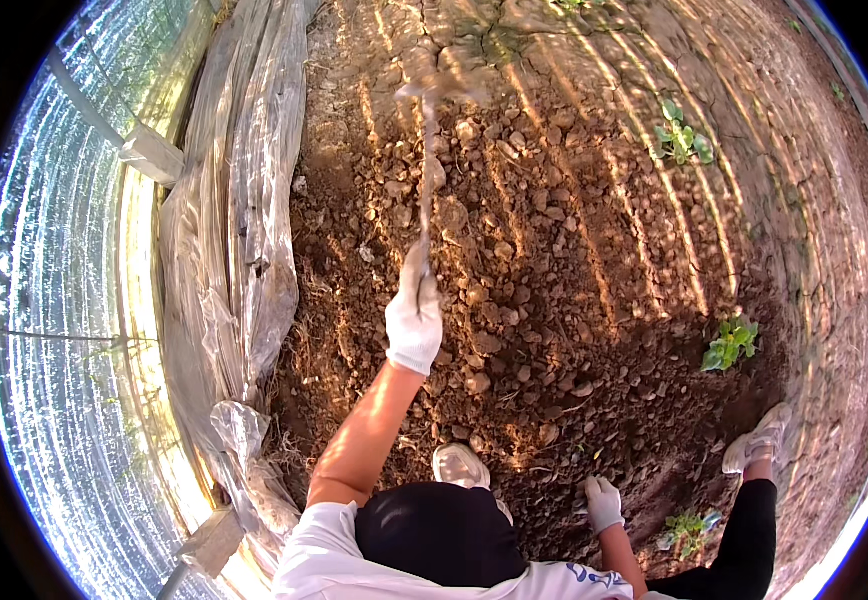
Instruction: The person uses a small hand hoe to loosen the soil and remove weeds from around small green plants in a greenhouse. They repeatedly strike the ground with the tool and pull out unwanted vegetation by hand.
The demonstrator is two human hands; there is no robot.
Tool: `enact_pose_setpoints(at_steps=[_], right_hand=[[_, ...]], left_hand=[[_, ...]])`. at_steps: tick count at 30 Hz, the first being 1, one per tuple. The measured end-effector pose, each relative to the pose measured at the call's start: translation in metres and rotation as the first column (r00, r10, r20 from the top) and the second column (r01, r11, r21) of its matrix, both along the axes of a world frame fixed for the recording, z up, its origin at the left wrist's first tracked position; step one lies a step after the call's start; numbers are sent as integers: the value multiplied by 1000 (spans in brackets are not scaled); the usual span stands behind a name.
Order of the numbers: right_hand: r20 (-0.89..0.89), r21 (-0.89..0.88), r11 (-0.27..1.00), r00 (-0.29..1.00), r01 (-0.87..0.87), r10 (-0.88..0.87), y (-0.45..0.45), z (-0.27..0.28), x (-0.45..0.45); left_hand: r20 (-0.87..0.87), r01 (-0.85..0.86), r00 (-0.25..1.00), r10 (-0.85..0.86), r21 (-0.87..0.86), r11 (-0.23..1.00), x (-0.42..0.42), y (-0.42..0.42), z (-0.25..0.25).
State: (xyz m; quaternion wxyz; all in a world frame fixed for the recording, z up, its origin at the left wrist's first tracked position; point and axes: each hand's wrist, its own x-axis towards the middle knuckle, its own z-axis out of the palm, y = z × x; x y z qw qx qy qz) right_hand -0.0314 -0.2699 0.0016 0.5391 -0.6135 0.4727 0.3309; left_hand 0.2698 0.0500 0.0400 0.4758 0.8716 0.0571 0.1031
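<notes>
My left hand (413,319), in a white knit glove, is stretched forward and closed around the thin handle of a long tool (427,172). The tool's crosswise head, blurred, is over the soil near the top of the view; whether it is a hoe or a rake I cannot tell. My right hand (603,504), also gloved in white, is low at the right of my body, its fingers bent down near the dark soil. Whether it holds anything is unclear. Loose, cloddy brown soil (524,300) spreads between the hands and the tool head.
Crumpled plastic film (265,187) runs along the left, beside a translucent greenhouse wall (58,262) with concrete blocks (151,154). Green leafy plants (730,343) grow at the right, one by my dark-trousered leg (753,525). One pale shoe (461,465) stands in the soil before me, another (759,440) farther right.
</notes>
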Motion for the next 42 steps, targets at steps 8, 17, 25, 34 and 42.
enact_pose_setpoints(at_steps=[8, 17, 25, 34, 42], right_hand=[[122, -89, 982, 977, -164, 174, 4, 4, 4], [122, -52, 984, 977, -172, 177, 9, 7, 7], [-49, 147, 989, 998, 35, -28, 13, -10, 1], [43, 63, 998, 999, 27, -29, 6, -10, 1], [86, 46, 998, 996, -35, 31, 10, 15, 9]], left_hand=[[-174, -49, 984, 42, -34, 998, -58, 28, -13], [-359, -132, 929, 87, -105, 986, -105, 23, -14], [-455, -117, 883, 112, 18, 993, 12, 46, -36], [-511, -80, 860, -1, -136, 987, 167, 2, -32], [-605, -1, 774, -187, -296, 955, -64, -41, -29]])
